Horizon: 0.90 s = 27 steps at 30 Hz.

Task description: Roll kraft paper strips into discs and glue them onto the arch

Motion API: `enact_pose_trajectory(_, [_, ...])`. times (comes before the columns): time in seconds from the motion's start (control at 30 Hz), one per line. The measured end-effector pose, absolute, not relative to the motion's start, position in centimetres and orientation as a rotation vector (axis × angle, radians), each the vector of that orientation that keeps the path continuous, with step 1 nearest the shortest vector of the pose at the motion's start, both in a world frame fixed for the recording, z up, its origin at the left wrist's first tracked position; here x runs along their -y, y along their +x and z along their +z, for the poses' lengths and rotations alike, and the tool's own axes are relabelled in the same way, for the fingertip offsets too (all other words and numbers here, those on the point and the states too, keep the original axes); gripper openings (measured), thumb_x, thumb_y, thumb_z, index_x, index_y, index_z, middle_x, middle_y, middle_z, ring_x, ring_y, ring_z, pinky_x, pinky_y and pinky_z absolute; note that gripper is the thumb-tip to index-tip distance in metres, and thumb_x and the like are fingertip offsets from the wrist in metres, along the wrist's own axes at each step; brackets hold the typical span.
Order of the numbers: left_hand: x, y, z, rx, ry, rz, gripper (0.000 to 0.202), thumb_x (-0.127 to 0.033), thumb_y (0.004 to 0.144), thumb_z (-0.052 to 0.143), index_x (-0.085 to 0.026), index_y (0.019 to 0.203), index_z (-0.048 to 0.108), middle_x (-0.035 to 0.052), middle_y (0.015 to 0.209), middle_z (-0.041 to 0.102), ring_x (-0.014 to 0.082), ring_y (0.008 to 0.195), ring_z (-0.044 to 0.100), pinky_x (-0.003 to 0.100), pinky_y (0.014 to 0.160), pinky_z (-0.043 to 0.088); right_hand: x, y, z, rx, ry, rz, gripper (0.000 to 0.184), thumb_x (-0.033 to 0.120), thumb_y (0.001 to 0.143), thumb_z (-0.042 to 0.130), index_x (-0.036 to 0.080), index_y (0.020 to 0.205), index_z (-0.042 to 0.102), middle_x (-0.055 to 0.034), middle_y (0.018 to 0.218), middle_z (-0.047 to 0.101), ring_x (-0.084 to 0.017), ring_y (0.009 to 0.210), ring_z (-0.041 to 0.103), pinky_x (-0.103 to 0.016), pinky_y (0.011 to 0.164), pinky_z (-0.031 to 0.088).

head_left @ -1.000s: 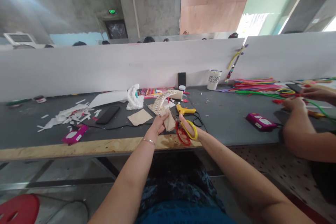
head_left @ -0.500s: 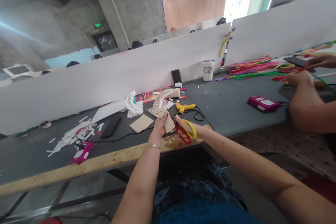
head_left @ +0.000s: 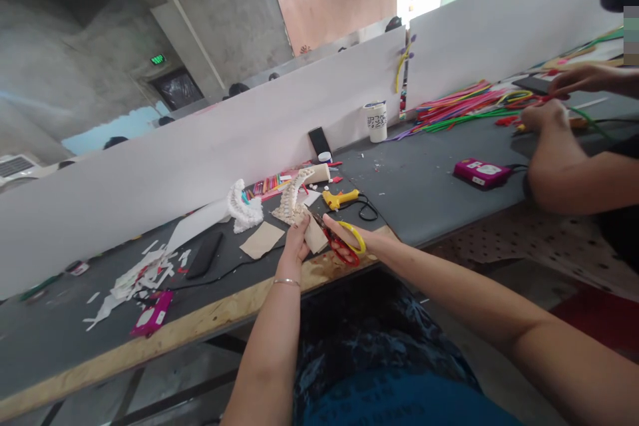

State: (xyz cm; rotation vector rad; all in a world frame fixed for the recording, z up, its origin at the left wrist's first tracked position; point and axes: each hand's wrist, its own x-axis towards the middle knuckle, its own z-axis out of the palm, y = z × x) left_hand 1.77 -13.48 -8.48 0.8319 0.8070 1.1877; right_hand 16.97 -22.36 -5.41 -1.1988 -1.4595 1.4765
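Observation:
My left hand is closed on a piece of tan cardboard above the table's front edge. In my right hand is a pair of scissors with red and yellow handles, the blades at the cardboard's upper right side. Just beyond my left hand stands a beige, curved, knobbly piece on a base. A second flat tan piece of cardboard lies to the left. Behind it sits a fluffy white curved piece. A yellow glue gun rests beyond the scissors.
White paper scraps, a black phone-like slab and a magenta box lie left. Right are a white cup, coloured pipe cleaners, another magenta box and a co-worker's hands. A white partition runs behind.
The view has swung slightly to the right, so the table's things sit farther left. Both my hands keep their hold on the cardboard and scissors.

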Motion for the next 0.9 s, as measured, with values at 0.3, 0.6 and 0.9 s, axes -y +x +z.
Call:
enact_pose_trajectory(0.3, [13.5,1.7,-8.5,-0.811,0.856,1.177,0.031,-0.029,0.073,0.077,-0.016,0.099,0.068,0.0075,0.087,0.076,0.0220,0.079,0.072,0.040,0.089,0.055,22.6,16.6,-5.2,1.300,-1.157,1.527,0.065,0.082,0.083,0.024,0.023,0.062,0.044,0.0046,0.030,0.036,-0.011,0.024,0.034,-0.022,0.027,0.030])
enact_pose_trajectory(0.6, [13.4,1.7,-8.6,-0.798,0.869,1.158,0.033,-0.029,0.068,0.081,-0.015,0.095,0.069,0.0080,0.086,0.076,0.0217,0.076,0.072,0.040,0.088,0.056,22.0,17.4,-6.3,1.303,-1.146,1.516,0.067,0.082,0.082,0.028,0.020,0.067,0.050,0.0061,0.032,0.035,-0.009,0.024,0.033,-0.020,0.027,0.031])
enact_pose_trajectory(0.9, [13.6,1.8,-8.4,-0.790,0.870,1.108,0.026,-0.027,0.071,0.079,-0.011,0.090,0.070,0.0100,0.078,0.075,0.0225,0.076,0.072,0.039,0.086,0.057,21.7,18.2,-4.9,1.407,-1.278,1.346,0.079,0.078,0.085,0.007,0.018,0.082,0.057,0.0062,0.039,0.034,-0.010,0.028,0.034,-0.023,0.029,0.033])
